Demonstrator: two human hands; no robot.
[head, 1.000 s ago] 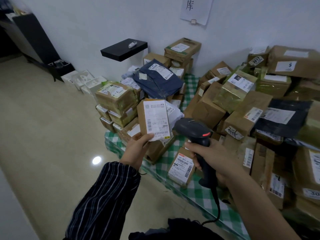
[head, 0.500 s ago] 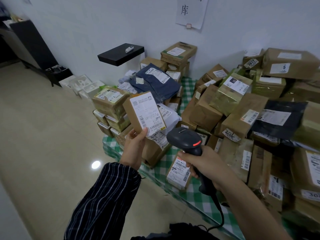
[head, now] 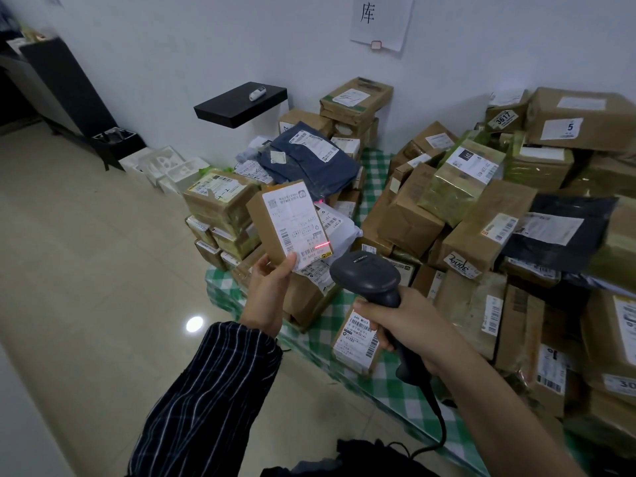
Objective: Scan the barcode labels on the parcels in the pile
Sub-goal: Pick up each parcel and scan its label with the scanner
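in the middle a small brown box [head: 266, 218] is being held up by the left hand [head: 272, 290], pinched at its bottom end by thumb and fingers. a red line [head: 321, 243] is being shone on its white label [head: 294, 225] by the black scanner [head: 368, 277], which is being gripped by the right hand [head: 399, 321] at lower middle. the pile of parcels [head: 481, 218] is being kept on a green checked cloth [head: 375, 376] at the right. white trays [head: 165, 166] are being kept by the wall [head: 206, 46] at the left; what is in them cannot be told.
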